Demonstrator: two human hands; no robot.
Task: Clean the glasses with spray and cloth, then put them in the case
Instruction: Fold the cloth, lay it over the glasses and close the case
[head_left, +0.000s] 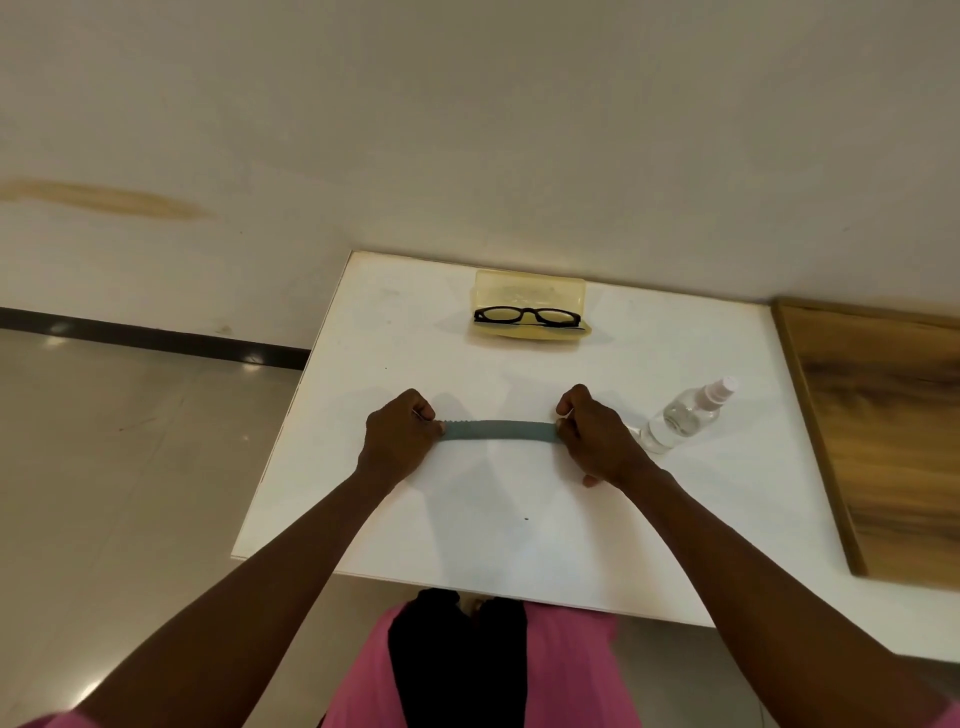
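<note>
A grey-blue cloth (497, 431), folded into a narrow strip, is stretched between my two hands just above the white table (519, 545). My left hand (400, 439) pinches its left end and my right hand (597, 439) pinches its right end. Black-framed glasses (527, 315) rest in the open translucent yellow case (530, 291) at the table's far edge, beyond the cloth. A clear spray bottle (685, 415) with a white nozzle lies tilted on the table just right of my right hand.
A wooden board (893, 426) lies along the table's right side. A pale wall rises directly behind the case. The table's left edge drops to a tiled floor (130, 441).
</note>
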